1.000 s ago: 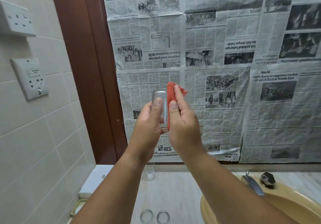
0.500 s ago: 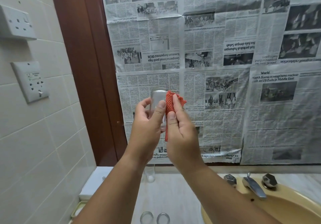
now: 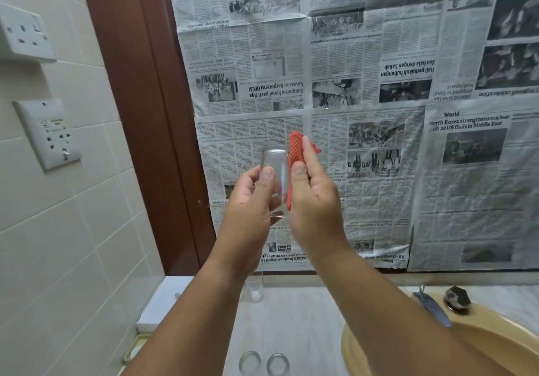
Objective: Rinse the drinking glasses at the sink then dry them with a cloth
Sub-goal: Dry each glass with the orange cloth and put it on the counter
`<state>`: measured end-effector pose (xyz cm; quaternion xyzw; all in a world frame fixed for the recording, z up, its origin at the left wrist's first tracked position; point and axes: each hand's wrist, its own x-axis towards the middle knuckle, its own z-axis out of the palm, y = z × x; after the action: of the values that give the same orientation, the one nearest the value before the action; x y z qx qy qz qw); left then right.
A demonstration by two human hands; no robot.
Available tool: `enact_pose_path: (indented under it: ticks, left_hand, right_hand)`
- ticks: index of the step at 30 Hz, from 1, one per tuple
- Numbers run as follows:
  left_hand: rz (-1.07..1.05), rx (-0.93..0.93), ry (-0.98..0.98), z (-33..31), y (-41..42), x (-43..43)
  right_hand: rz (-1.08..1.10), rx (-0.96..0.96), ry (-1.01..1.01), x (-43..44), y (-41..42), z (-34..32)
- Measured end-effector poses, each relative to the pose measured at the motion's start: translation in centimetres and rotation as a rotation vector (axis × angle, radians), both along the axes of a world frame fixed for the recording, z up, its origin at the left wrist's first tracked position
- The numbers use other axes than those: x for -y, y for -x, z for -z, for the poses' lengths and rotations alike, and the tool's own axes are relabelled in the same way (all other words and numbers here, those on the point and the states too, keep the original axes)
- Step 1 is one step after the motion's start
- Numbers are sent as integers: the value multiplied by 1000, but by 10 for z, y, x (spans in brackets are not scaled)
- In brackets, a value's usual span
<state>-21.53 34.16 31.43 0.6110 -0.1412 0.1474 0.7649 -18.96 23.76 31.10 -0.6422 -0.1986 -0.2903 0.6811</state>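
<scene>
Near countertop (image 3: pixel 297 323) is set with two glasses (image 3: pixel 250 362); farther, a clear glass (image 3: pixel 275 168) (likely slick, brittle, best clasped round its wall) is gripped by the left hand (image 3: pixel 248 200), an orange cloth (image 3: pixel 296 148) pinched against it by the right hand (image 3: pixel 315 200).

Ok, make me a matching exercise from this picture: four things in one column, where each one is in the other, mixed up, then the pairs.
1 raised glass
2 orange cloth
3 tap
4 double socket

A on the tiled wall
B in the left hand
C at the sink
D in the right hand

Pairs: 1-B, 2-D, 3-C, 4-A
</scene>
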Motion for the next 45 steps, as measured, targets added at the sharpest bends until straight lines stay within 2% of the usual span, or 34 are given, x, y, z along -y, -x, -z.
enact_pose_path:
  ticks: [7,13,18,24,30,35,41,45]
  left_hand:
    - [-73,25,40,-8,-2,-7]
    - [-19,-19,-2,-3,3,2]
    - [-59,15,135,-9,2,-8]
    - [-11,-12,36,-9,6,-3]
    - [-62,-16,96,-12,7,-10]
    - [-10,-50,6,-4,12,-2]
    - [-71,-33,96,-5,11,-12]
    - [33,-105,114,-3,12,-12]
  right_hand:
    - [-62,37,27,-16,17,23]
    - [-14,24,10,-4,-7,-10]
    - [-68,27,41,-18,15,20]
    - [-42,-4,-2,-10,-2,-14]
    - [-83,-8,60,-16,22,14]
    - [-84,-52,-34,-4,2,-12]
    - [-120,-21,49,-17,25,25]
    - [-187,-99,-91,-4,6,-5]
